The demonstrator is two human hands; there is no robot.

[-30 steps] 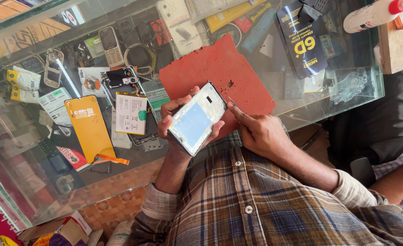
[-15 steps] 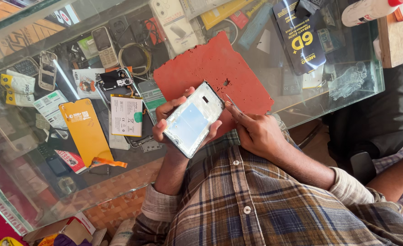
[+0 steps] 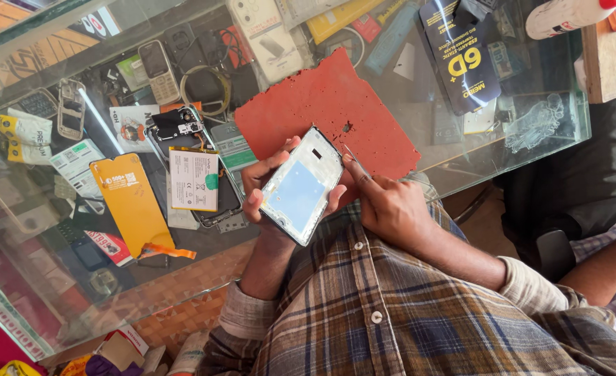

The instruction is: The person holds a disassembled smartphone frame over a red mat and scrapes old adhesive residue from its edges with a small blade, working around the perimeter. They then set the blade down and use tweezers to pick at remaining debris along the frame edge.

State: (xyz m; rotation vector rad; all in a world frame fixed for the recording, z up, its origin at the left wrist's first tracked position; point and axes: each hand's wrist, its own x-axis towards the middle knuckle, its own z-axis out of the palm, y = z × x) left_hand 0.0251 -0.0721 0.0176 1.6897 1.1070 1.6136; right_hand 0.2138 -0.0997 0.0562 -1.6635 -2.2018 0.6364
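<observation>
The left hand (image 3: 269,188) grips the opened silver phone frame (image 3: 301,186), fingers (image 3: 254,202) closed around its edges. The right hand (image 3: 391,209), fingers pinching a thin metal tool (image 3: 353,157), has shifted its tip to the frame's upper edge. Beneath lies a red rubber mat (image 3: 322,104) on the glass tabletop (image 3: 531,132).

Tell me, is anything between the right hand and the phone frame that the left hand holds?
Nothing visible blocks it. The left hand grips the phone frame above the red mat. The right hand is at the frame's edge with a thin tool; only that tool lies between them.
</observation>
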